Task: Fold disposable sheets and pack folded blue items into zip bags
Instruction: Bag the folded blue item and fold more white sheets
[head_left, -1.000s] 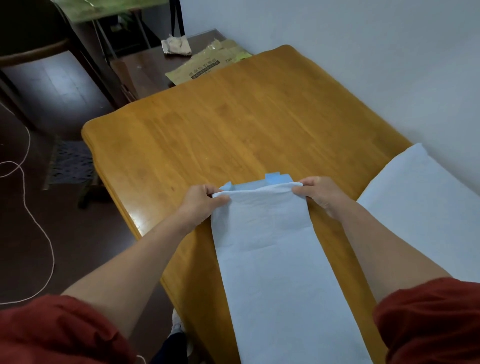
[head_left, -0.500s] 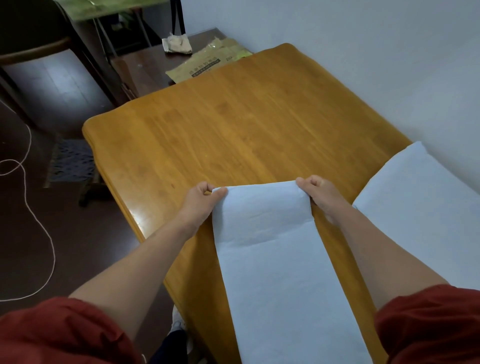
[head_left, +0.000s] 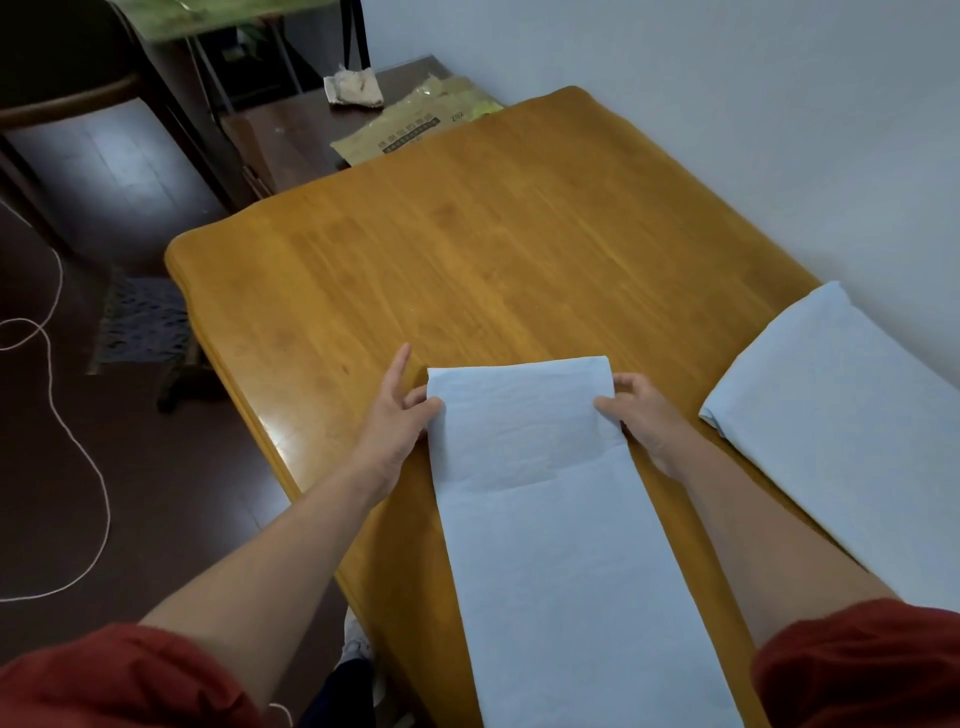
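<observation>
1. The long pale blue disposable sheet (head_left: 550, 545) lies on the yellow-brown wooden table (head_left: 467, 234), its far end folded over.
2. The left hand (head_left: 397, 421) and right hand (head_left: 644, 415) pinch the fold's sides.
3. One hand pulling harder could make the fold crooked.

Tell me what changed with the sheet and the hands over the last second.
The far end of the sheet, held raised a second ago with a darker blue layer showing beyond it, now lies flat as a folded flap, and that layer no longer shows. The left hand and right hand slid from the far corners back along the side edges, thumbs on top. Unchanged: the folded pile at right, and the table.
</observation>
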